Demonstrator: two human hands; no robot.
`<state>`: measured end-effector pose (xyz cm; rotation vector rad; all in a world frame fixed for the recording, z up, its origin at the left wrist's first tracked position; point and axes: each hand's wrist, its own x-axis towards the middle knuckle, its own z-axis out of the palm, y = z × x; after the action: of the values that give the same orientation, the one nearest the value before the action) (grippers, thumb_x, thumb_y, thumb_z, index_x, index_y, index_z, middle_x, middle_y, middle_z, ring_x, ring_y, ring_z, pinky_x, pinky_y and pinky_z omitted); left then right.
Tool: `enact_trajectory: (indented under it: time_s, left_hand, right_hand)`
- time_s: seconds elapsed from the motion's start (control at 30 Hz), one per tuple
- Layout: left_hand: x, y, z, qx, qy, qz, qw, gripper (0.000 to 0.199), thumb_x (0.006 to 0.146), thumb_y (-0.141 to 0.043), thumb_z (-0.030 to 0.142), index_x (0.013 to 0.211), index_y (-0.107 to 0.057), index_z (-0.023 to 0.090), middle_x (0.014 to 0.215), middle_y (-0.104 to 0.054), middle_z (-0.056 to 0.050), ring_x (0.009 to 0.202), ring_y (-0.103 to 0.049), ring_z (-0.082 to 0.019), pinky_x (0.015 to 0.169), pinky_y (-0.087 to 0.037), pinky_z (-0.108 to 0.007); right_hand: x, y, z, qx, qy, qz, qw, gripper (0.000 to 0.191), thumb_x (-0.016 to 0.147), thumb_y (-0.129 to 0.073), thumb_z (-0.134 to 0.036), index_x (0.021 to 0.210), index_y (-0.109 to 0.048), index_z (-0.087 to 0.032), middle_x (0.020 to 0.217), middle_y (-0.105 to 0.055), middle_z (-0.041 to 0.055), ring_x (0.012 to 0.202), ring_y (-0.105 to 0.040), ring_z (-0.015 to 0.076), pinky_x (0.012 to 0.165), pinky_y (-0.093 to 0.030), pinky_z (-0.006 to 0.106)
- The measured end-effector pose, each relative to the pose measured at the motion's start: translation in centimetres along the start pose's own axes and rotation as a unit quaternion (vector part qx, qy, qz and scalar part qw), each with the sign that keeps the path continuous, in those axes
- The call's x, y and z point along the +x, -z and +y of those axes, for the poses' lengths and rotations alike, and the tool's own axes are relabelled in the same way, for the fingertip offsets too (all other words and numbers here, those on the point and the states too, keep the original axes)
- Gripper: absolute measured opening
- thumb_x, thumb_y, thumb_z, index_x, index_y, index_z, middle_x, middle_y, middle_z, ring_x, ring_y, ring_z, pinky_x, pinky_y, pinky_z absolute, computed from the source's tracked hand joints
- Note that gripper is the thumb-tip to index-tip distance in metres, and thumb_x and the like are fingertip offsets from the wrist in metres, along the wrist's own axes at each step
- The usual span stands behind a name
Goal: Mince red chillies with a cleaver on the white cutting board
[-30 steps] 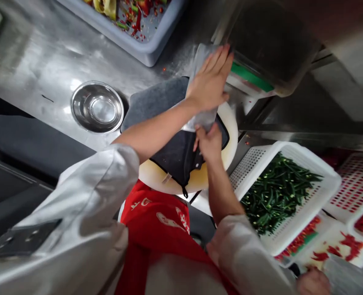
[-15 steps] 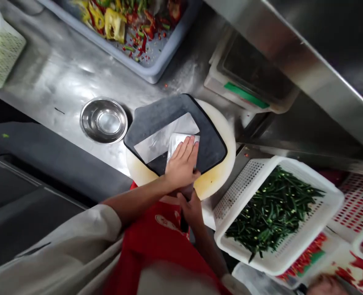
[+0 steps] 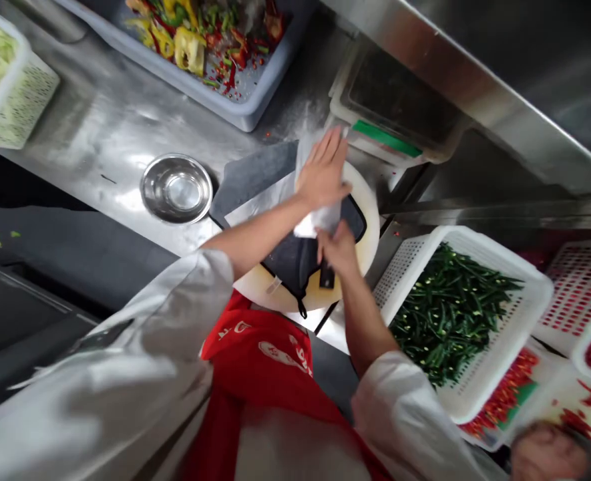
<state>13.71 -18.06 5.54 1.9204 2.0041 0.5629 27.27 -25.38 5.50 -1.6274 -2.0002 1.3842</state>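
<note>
My right hand [image 3: 339, 250] is closed round the black handle [image 3: 326, 276] of a cleaver. Its broad, bright blade [image 3: 318, 224] lies flat and is smeared by motion. On top of the blade rests my left hand [image 3: 321, 170], fingers stretched out and held together. Under the blade is a pale grey rectangular slab [image 3: 255, 204], partly hidden by my left forearm. The slab lies on a dark grey sheet [image 3: 248, 164] with a black edge and a small loop, spread over a round, pale chopping board [image 3: 370, 207].
Left of the board stands a steel bowl [image 3: 176, 188]. A blue-grey tray [image 3: 248, 115] holds cut peppers; a white basket [image 3: 535, 294] holds green strips. A lidded container [image 3: 390, 139] sits under a steel shelf edge [image 3: 470, 63]. Another person's head [image 3: 548, 454] shows lower right.
Both hands have slid away from my body with the cleaver, up across the sheet. More of the sheet's near end, with its loop, now shows. The view has shifted slightly.
</note>
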Motion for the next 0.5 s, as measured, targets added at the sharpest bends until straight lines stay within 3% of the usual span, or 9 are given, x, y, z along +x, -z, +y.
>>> enact_trajectory:
  time_s: [0.07, 0.13, 0.17, 0.23, 0.37, 0.43, 0.5]
  left_hand:
    - [5.1, 2.6, -0.1, -0.013, -0.012, 0.011, 1.0, 0.082, 0.088, -0.059, 0.035, 0.154, -0.026, 0.0, 0.166, -0.016, -0.017, 0.155, -0.012, -0.025, 0.125, -0.013, -0.035]
    - [6.1, 5.8, -0.4, -0.045, -0.039, 0.039, 0.997, 0.072, 0.093, -0.055, 0.033, 0.152, -0.03, 0.0, 0.165, -0.021, -0.016, 0.154, -0.017, -0.021, 0.124, -0.018, -0.031]
    - [4.7, 7.4, -1.0, -0.068, -0.049, 0.059, 0.995, 0.066, 0.094, -0.054, 0.032, 0.15, -0.035, 0.003, 0.164, -0.026, -0.015, 0.153, -0.022, -0.018, 0.123, -0.021, -0.029]
    - [-0.9, 9.9, -3.5, -0.117, -0.019, 0.102, 0.988, 0.051, 0.094, -0.057, 0.03, 0.141, -0.05, 0.01, 0.158, -0.039, -0.011, 0.147, -0.036, -0.015, 0.122, -0.027, -0.029]
    - [-13.5, 11.6, -12.2, -0.179, 0.227, 0.171, 0.942, 0.033, 0.087, -0.058, 0.029, 0.113, -0.068, 0.013, 0.132, -0.066, -0.011, 0.126, -0.059, -0.024, 0.115, -0.041, -0.038]
    - [-17.0, 11.5, -16.0, -0.21, 0.322, 0.182, 0.905, 0.031, 0.084, -0.059, 0.03, 0.107, -0.07, 0.014, 0.119, -0.071, -0.011, 0.118, -0.064, -0.026, 0.108, -0.046, -0.039]
    - [-18.0, 11.4, -18.1, -0.241, 0.347, 0.178, 0.889, 0.031, 0.082, -0.06, 0.033, 0.105, -0.071, 0.015, 0.112, -0.073, -0.01, 0.113, -0.066, -0.026, 0.104, -0.049, -0.038]
  right_hand:
    - [3.1, 1.4, -1.4, 0.037, 0.006, 0.04, 0.998, 0.036, 0.09, -0.047, -0.049, 0.109, -0.052, -0.019, 0.049, -0.052, -0.0065, 0.04, -0.056, 0.0193, 0.043, -0.044, 0.029]
    - [3.0, 2.4, -2.6, 0.068, 0.011, 0.058, 0.996, 0.03, 0.089, -0.052, -0.047, 0.105, -0.05, -0.021, 0.048, -0.052, -0.0086, 0.037, -0.053, 0.0167, 0.042, -0.041, 0.026]
    - [1.9, 2.7, -3.0, 0.074, 0.011, 0.057, 0.996, 0.029, 0.089, -0.054, -0.046, 0.102, -0.049, -0.022, 0.047, -0.051, -0.0092, 0.037, -0.052, 0.0162, 0.042, -0.04, 0.026]
    - [-1.6, 2.5, -3.0, 0.067, -0.001, 0.043, 0.997, 0.028, 0.089, -0.056, -0.049, 0.097, -0.048, -0.023, 0.046, -0.051, -0.0094, 0.037, -0.053, 0.0164, 0.043, -0.04, 0.025]
    - [-7.7, 0.7, -1.8, 0.023, -0.028, 0.027, 0.999, 0.029, 0.091, -0.052, -0.049, 0.099, -0.053, -0.02, 0.047, -0.053, -0.0078, 0.044, -0.057, 0.0175, 0.049, -0.043, 0.026]
    - [-9.2, -0.6, -1.5, -0.007, -0.015, 0.034, 0.999, 0.032, 0.093, -0.05, -0.045, 0.109, -0.058, -0.018, 0.057, -0.061, -0.0034, 0.055, -0.063, 0.0188, 0.058, -0.048, 0.027]
    - [-10.4, -2.4, -1.7, -0.036, 0.019, 0.051, 0.998, 0.039, 0.094, -0.048, -0.039, 0.125, -0.059, -0.018, 0.082, -0.071, 0.004, 0.076, -0.069, 0.0209, 0.072, -0.052, 0.03]
